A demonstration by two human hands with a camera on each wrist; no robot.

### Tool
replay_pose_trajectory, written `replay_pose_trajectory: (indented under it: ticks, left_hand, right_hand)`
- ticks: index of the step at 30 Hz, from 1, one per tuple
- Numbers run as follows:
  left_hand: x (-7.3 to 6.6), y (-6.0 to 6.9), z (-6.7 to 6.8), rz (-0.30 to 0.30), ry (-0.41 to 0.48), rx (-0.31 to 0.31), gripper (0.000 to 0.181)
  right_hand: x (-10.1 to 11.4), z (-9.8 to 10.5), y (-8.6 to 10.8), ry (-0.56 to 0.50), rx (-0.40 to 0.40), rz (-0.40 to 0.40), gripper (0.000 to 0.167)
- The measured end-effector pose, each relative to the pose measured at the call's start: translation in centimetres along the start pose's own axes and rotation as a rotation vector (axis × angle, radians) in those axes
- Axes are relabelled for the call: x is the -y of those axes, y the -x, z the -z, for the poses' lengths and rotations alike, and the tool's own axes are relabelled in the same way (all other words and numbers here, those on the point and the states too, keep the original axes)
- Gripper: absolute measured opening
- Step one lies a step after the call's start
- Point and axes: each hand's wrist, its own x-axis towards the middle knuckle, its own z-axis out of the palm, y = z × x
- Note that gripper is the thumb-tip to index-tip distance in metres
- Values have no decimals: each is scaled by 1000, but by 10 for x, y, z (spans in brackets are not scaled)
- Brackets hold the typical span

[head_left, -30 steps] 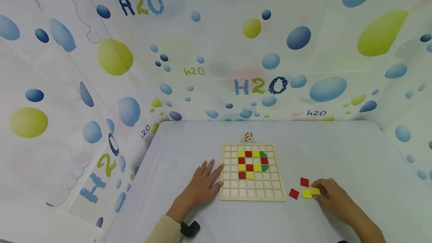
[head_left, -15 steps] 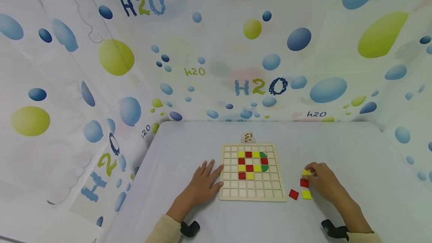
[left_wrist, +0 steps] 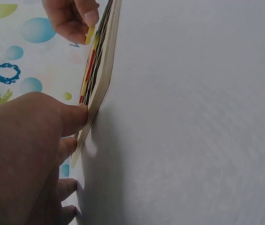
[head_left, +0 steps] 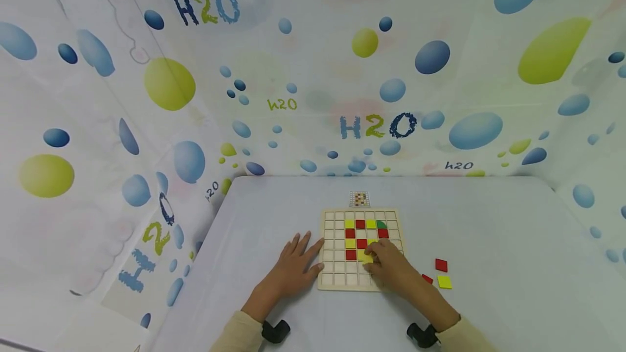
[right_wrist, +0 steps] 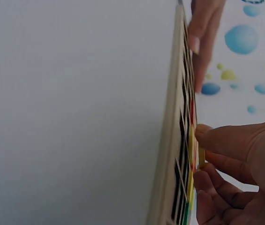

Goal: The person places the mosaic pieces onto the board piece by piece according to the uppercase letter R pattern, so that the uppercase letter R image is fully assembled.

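A square wooden grid board [head_left: 342,288] lies on the table, with red, yellow and green tiles in its upper and middle cells. My left hand [head_left: 295,268] lies flat with spread fingers at its left edge; thumb and a fingertip touch the rim. Over the board, my right hand [head_left: 393,269] pinches a yellow square tile [left_wrist: 90,34] between thumb and fingers. That tile [right_wrist: 201,157] is edge-on in the right wrist view, close to the board's surface. In the head view, the right hand hides some cells and the lower green piece.
Right of the board lie two loose red tiles [head_left: 441,265] and a yellow one [head_left: 444,282]; the forearm partly covers one red tile. A small pattern card [head_left: 359,198] lies behind the board. Black straps [head_left: 276,332] sit by both wrists. A printed curtain [head_left: 313,69] stands behind.
My right hand picked up a yellow tile from the loose pieces, passed it above the red one, then carried it left over the board. My left hand has stayed at the board's edge.
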Motion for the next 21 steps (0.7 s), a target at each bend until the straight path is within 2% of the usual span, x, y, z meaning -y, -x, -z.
replay_pose_trajectory:
  ticks: [4, 10, 14, 21]
  left_hand:
    - [0, 0, -1, -1, -4, 2, 63]
    - [1, 1, 1, -2, -15, -7, 63]
    - [1, 1, 1, -10, 1, -4, 63]
    - [1, 1, 1, -12, 7, 6, 63]
  right_hand:
    - [12, -14, 0, 39, -7, 68, 25]
    - [21, -24, -3, 143, -36, 174, 22]
    - [24, -25, -4, 181, -26, 201, 21]
    - [27, -21, -1, 168, -5, 238, 19]
